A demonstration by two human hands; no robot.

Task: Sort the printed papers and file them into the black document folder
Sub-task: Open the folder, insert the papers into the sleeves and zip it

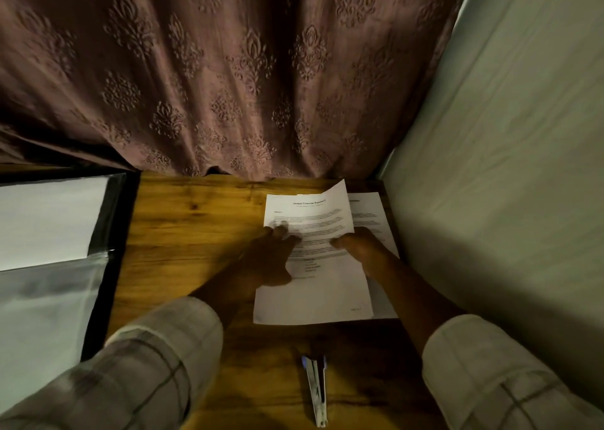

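A: Desk point(196, 233): folder point(122, 207) open far left; papers point(313, 295) stacked right, well apart from it.
B: Left hand point(264, 259) flat on top sheet point(310, 220); right hand point(359, 249) seemingly pinches its raised edge. Hazard?
A: Pulling against the pressing palm may crease or tear it.

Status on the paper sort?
Hands: left hand flat on top sheet, right hand pinches its lifted edge. A second sheet beneath. The folder open at left, apart. The stapler nearer, clear of hands.
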